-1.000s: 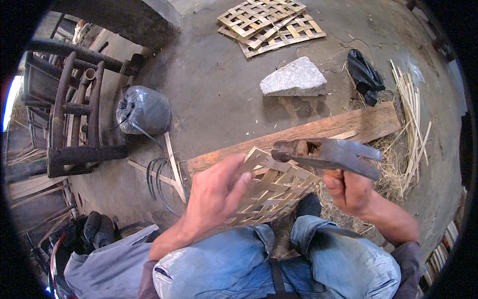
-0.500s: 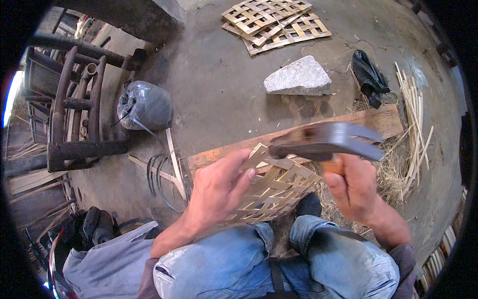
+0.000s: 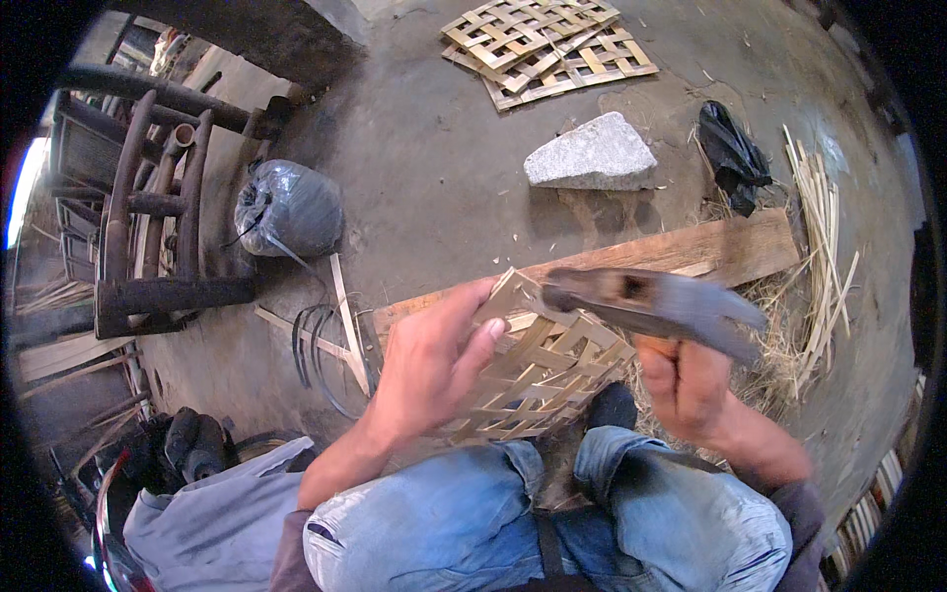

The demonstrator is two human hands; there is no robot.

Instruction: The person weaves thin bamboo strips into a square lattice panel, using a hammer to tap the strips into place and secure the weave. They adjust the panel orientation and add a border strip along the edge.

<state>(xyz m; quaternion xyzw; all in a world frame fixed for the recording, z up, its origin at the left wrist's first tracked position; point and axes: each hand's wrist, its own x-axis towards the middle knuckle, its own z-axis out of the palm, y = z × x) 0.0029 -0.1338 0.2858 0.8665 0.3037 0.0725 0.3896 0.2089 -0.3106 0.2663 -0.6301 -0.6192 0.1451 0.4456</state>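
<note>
My left hand (image 3: 434, 360) grips the upper left corner of a woven bamboo lattice panel (image 3: 552, 370), thumb pressed on its near side. The panel stands tilted in front of my knees, its upper corner over a wooden plank (image 3: 631, 252). My right hand (image 3: 686, 385) is closed round the handle of a claw hammer (image 3: 641, 296), the handle mostly hidden by the fingers. The hammer's face is at the panel's upper edge, close to my left fingertips; whether it touches cannot be made out. Its claw end is blurred by motion and points right.
Beyond the plank lie a pale stone block (image 3: 592, 153) and a stack of woven panels (image 3: 543, 49). At the right are a black plastic bag (image 3: 732, 153), thin bamboo strips (image 3: 821, 247) and shavings (image 3: 760, 340). A plastic-wrapped bundle (image 3: 288, 209) and a dark wooden chair (image 3: 148, 207) stand left.
The hammer has tilted, its claw end lower and its face against or near the panel's edge. My right hand has shifted slightly left and down; the left keeps its hold.
</note>
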